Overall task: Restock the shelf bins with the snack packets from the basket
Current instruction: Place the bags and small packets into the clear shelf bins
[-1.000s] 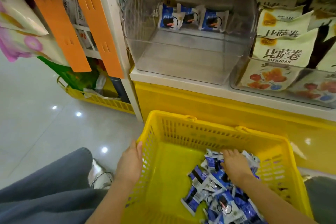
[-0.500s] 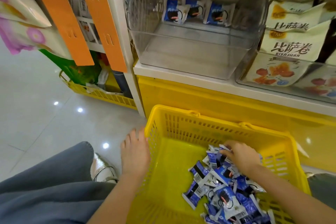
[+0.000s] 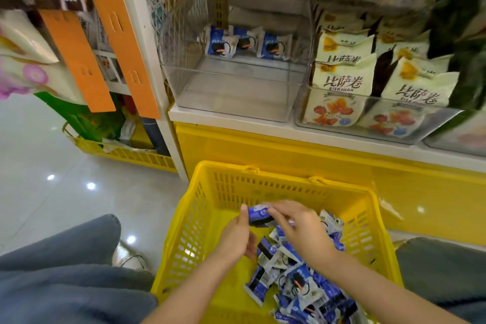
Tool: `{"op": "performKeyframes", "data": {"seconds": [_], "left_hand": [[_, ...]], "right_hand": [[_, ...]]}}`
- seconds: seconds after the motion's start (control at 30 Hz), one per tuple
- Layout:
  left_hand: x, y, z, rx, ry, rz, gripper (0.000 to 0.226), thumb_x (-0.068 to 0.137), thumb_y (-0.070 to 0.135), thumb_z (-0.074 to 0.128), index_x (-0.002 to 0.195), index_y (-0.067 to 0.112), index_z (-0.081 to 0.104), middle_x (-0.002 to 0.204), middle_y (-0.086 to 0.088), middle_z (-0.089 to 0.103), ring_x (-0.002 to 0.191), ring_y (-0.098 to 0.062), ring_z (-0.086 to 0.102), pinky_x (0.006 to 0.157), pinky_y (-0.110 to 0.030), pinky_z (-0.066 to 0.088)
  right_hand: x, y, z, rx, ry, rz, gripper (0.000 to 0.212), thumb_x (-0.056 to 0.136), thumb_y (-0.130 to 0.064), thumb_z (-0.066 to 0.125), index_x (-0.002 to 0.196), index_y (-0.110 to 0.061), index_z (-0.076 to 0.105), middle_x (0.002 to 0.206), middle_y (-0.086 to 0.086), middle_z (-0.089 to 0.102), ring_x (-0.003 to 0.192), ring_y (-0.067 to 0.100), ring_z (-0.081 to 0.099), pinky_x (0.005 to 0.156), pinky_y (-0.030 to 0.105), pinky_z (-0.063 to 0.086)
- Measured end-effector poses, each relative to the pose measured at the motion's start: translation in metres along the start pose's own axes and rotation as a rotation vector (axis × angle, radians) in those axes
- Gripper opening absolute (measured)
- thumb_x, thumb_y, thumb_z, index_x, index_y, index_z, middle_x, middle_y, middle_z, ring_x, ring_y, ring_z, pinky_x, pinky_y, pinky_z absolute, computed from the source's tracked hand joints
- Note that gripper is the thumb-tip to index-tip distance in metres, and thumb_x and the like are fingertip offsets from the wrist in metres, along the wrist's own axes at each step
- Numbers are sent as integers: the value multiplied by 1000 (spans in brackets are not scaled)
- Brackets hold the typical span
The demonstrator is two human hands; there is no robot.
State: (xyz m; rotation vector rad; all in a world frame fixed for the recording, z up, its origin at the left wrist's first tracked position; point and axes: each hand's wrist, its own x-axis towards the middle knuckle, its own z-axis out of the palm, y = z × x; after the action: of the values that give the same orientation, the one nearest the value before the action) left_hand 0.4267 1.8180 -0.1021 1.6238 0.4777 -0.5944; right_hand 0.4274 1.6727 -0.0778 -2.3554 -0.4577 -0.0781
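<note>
Blue snack packet [image 3: 259, 216] sits above the yellow basket [image 3: 276, 188], long axis 9-to-3. Right grip [image 3: 297, 226] pinches it from 3 o'clock. Left grip [image 3: 238, 237] has its thumb on the 9 o'clock end; I can't tell if it's closed. Clear shelf bin [image 3: 231, 97] lies at 12 o'clock; I judge the right nearer.

Clear bin [image 3: 231, 97]: low front lip, open above; floor bare ahead of three blue packets [image 3: 247, 45] at its back. Left of it: wire mesh panel [image 3: 181, 16]. Right: cream packets [image 3: 342, 81], crammed. Below: yellow basket [image 3: 200, 218], left half bare (left hand [image 3: 236, 239] and right hand [image 3: 302, 229] fill the middle, holding one packet [image 3: 259, 216]).
</note>
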Motion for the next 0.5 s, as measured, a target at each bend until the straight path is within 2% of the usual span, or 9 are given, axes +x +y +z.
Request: {"op": "performKeyframes", "data": {"seconds": [0.03,0.1,0.17,0.27,0.3,0.37,0.43,0.5], "left_hand": [[-2,2,-1,-72,-36,-36,53,98,47,18,91,9,55,58,-7,57,42,-17,55,43,-25,47],[-3,5,-2,-303,-113,-94,56,98,45,24,82,5,60,57,-7,65,46,-16,62,47,-27,51],[-3,7,-3,-474,-125,-79,39,98,33,39,84,4,62,64,-6,70,55,-14,66,48,-25,51],[1,4,-8,-425,-73,8,12,91,17,56,89,6,61,65,-3,69,57,-11,65,49,-21,49],[2,2,-9,-391,-55,36,9,89,15,59,93,8,61,72,-4,70,64,-12,66,56,-23,51],[5,-2,-10,-357,-11,62,16,87,13,62,103,11,60,92,-9,71,84,-19,68,76,-32,54],[6,-4,-10,-336,30,55,20,86,14,63,106,14,58,103,-10,69,96,-24,66,90,-41,50],[9,-8,-11,-314,37,36,20,86,17,64,105,17,58,107,-9,68,101,-25,64,95,-44,48]], "right_hand": [[-6,-2,2,-2,-7,-66,24,92,-27,55,106,-14,71,99,-5,71,92,1,62,81,12,46],[-17,-3,7,-2,-21,-174,25,91,-28,57,108,-17,71,108,-4,69,102,9,62,88,20,49],[-24,0,12,-17,-94,-263,25,90,-26,59,111,-18,70,118,-3,65,114,11,57,97,20,43],[-29,6,19,36,-196,-343,25,95,-22,51,114,-15,66,123,-2,62,124,6,47,107,16,32],[-29,9,20,86,-183,-293,24,96,-19,50,115,-14,64,120,-3,62,120,2,48,105,14,34],[-29,22,21,163,-101,-134,22,97,-14,47,112,-11,62,108,-5,62,104,-3,54,94,12,41],[-27,44,23,145,-61,67,20,98,-13,45,112,-12,59,105,-4,61,94,4,58,83,24,49],[-30,73,25,36,-161,283,24,100,-15,42,120,-15,54,117,0,59,100,15,60,85,33,49]]}}
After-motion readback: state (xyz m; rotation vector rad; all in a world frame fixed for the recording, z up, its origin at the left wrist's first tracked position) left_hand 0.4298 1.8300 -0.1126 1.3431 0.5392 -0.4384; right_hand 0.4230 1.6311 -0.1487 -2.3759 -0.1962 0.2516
